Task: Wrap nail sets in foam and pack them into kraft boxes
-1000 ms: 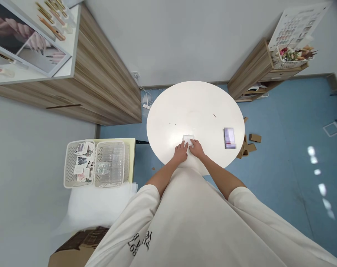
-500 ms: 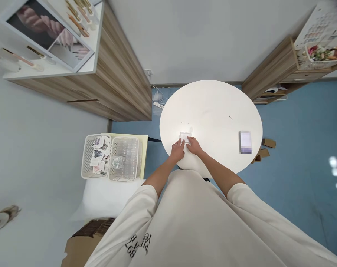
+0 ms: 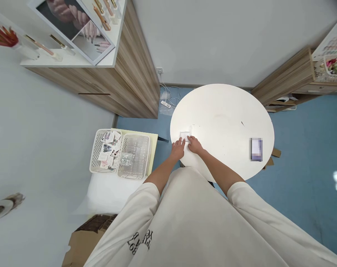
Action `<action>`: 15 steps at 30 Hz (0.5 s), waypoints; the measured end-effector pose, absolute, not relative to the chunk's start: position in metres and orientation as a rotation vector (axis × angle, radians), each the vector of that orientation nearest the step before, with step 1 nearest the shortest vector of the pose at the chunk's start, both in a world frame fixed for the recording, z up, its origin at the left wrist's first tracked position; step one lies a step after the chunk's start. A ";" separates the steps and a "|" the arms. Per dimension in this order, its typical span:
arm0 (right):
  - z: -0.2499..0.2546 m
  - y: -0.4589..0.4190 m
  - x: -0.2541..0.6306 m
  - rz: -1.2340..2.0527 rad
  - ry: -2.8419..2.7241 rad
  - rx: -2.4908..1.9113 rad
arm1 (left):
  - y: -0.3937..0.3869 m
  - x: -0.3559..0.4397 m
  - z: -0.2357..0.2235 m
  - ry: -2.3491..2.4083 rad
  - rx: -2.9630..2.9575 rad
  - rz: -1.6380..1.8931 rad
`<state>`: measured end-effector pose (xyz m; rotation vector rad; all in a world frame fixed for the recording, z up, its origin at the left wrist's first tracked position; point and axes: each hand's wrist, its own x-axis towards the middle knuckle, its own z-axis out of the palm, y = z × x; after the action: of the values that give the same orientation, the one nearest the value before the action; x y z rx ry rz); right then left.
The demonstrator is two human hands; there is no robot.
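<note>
Our small clear packet (image 3: 185, 136) lies near the front edge of the round white table (image 3: 221, 107). Our left hand (image 3: 177, 149) and right hand (image 3: 195, 145) rest half-open at its lower edge, and we cannot tell whether either grips it. A blurred box (image 3: 256, 149) sits near the table's right edge.

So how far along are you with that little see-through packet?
Already in place: printed cards fill one white mesh basket, and clear packets lie in the clear-holding basket beside it. In hand: the small translucent packet on the round white table, under the left hand and right hand. Left: a blurred purple-and-white box lies on the table, untouched.
</note>
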<state>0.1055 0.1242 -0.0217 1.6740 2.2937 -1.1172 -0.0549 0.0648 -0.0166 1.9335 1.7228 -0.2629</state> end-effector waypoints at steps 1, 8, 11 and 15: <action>-0.018 0.123 0.106 -1.085 2.280 1.667 | 0.065 -0.055 -0.015 1.719 1.932 -0.262; 0.003 0.104 0.126 -0.979 2.314 1.713 | 0.065 -0.052 0.001 1.725 1.937 -0.145; 0.008 0.093 0.146 -0.977 2.273 1.732 | 0.061 -0.044 0.010 1.726 1.944 -0.107; 0.015 0.079 0.173 -0.962 2.248 1.731 | 0.045 -0.029 0.021 1.760 1.909 -0.091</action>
<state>0.1734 0.0787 0.0154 1.7313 2.2483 -0.9620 -0.0286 0.0447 0.0211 1.9088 1.7596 -0.0908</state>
